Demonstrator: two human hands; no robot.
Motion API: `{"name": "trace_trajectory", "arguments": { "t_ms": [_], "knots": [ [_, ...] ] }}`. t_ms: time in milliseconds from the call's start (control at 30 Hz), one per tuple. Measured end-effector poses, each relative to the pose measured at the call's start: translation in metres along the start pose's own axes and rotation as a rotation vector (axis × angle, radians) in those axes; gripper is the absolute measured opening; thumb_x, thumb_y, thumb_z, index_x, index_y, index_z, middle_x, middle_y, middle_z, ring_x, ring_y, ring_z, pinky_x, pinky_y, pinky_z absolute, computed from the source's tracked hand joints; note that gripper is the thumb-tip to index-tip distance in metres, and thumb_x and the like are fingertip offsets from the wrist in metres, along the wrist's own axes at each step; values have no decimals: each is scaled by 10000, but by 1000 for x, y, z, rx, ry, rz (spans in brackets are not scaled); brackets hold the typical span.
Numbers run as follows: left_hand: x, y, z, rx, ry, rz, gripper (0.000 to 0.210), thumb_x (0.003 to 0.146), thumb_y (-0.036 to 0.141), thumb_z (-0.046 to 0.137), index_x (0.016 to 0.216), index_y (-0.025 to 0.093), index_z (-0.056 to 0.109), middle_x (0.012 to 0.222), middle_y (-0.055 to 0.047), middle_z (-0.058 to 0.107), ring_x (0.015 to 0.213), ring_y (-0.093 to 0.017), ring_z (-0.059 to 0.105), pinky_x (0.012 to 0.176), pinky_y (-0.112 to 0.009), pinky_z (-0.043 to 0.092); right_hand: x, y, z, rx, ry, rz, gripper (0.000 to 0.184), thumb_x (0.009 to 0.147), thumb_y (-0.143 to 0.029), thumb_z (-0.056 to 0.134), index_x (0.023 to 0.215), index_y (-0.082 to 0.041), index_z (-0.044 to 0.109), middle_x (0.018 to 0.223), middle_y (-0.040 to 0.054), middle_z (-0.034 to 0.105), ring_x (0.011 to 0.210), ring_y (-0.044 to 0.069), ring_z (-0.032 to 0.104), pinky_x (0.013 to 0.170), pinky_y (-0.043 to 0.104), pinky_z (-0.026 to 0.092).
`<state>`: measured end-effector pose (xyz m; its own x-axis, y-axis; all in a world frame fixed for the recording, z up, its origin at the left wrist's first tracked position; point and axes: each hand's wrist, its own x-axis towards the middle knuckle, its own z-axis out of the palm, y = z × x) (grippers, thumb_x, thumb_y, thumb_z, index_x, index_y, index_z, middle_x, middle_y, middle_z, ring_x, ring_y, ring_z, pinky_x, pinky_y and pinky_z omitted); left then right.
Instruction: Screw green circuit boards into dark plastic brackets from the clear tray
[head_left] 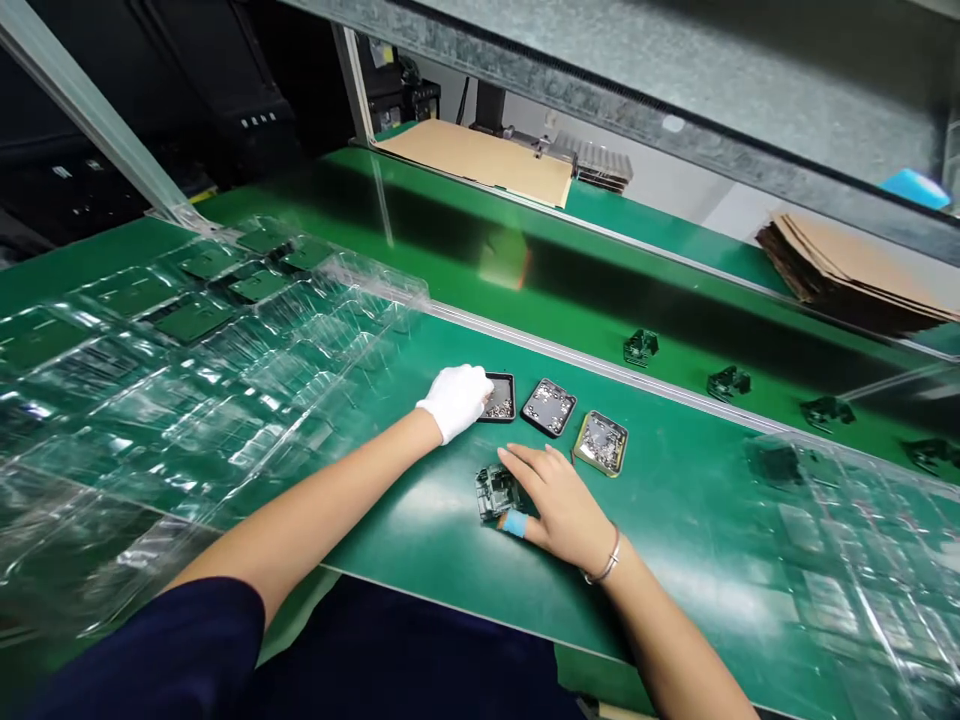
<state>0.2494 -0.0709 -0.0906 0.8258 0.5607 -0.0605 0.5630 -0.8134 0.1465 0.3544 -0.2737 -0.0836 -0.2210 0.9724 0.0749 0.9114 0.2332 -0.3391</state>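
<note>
My left hand [454, 400], in a white glove, reaches into the leftmost small black tray [513, 399], its fingers pinched at the small metal pieces there. What it pinches, if anything, is hidden. Beside it stand a middle tray [550, 407] and a yellow-rimmed tray [602, 443], both holding small shiny metal pieces. Bare except for blue tape round the thumb, my right hand [559, 500] grips a dark translucent plastic part [493, 494] against the green table, thumb on the near side and fingers over the far side.
Clear plastic blister trays [300, 375] cover the left, some pockets holding flat green-looking parts. More blister trays [840, 560] lie at right. Several dark plastic parts [728, 382] sit on the green strip beyond a metal rail [540, 345]. Cardboard sheets [855, 265] are stacked behind, under a metal shelf [600, 75].
</note>
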Motion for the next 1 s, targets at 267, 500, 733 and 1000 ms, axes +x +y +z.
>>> {"name": "trace_trajectory", "arguments": {
  "t_ms": [267,500,733,1000],
  "knots": [
    [9,2,5,76,-31,-2,256,815,131,465,856,74,711,875,-183,667,874,-289,647,720,-364,455,-17,13,-3,92,137,42,623,924,-369,494,1473,-215,244,1386,154,482,1243,283,492,1028,528,419],
    [-3,-9,-13,47,27,-6,329,918,271,358,942,183,675,964,-83,645,884,-218,614,711,-309,450,-17,16,-4,153,263,96,518,945,-319,445,1439,-229,320,1343,136,532,1236,267,511,1000,491,465],
    [7,-1,1,87,-37,-12,218,791,201,513,843,109,704,915,-166,652,914,-299,615,725,-362,457,-15,15,-2,211,273,119,459,948,-320,449,1390,-212,386,1323,140,544,1224,254,523,988,465,486],
    [15,-4,6,-58,20,-37,214,775,109,468,772,91,681,854,-180,643,889,-303,617,745,-387,446,-15,15,-2,228,249,127,441,950,-301,443,1378,-208,391,1312,145,544,1209,249,537,977,454,500]
  ]
}}
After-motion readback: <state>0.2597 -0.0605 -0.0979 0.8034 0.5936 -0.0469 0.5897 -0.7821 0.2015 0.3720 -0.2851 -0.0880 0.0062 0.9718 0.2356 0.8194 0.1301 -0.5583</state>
